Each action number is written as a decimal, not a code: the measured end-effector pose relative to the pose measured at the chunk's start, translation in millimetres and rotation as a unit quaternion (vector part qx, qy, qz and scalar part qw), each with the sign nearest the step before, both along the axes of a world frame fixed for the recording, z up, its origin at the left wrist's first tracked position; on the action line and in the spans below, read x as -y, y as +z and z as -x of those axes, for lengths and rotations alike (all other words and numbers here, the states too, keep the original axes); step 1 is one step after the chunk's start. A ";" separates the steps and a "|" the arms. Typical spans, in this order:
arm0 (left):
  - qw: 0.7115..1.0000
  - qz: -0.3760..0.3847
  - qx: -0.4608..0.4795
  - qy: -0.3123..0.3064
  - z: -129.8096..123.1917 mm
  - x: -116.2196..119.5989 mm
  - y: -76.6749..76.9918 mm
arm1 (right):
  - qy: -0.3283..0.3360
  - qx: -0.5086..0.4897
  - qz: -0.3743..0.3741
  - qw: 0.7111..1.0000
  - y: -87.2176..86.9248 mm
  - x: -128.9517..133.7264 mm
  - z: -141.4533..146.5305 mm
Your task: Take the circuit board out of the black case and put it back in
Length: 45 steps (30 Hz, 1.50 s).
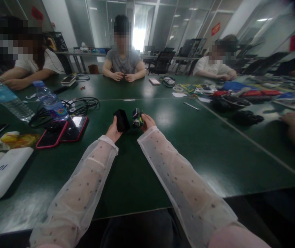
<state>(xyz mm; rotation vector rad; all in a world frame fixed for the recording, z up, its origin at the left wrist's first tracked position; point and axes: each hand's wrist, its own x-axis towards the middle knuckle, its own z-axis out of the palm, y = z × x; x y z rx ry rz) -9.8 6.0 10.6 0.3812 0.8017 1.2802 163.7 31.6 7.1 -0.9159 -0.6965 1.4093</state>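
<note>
My left hand point(114, 131) is closed around a black box-shaped housing point(122, 120), held just above the green table point(134, 165). Close beside it, a small circuit board assembly point(137, 119) with green and yellow parts is gripped by my right hand point(147, 122). A narrow gap separates the housing from the board. The fingers behind each object are partly hidden. Sheer, dotted white sleeves cover both forearms.
To the left are two water bottles point(51, 103), black cables point(85, 102), red-edged phones point(51, 134) and a white power bank point(7, 174). A wrench point(192, 106) and a heap of cables and tools point(235, 96) lie right. Several people sit around the table.
</note>
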 end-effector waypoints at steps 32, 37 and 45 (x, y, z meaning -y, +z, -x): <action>0.999 -0.021 -0.036 0.028 -6.5 -1.8 -4.3 | -0.050 0.402 -0.249 0.880 35.0 20.2 48.1; 1.000 0.010 0.028 -0.005 1.5 1.1 -2.4 | -0.043 0.356 -0.247 0.900 20.9 18.7 42.1; 0.990 0.010 0.135 -0.043 13.9 5.7 3.0 | 0.024 0.098 -0.029 0.994 1.8 13.1 27.5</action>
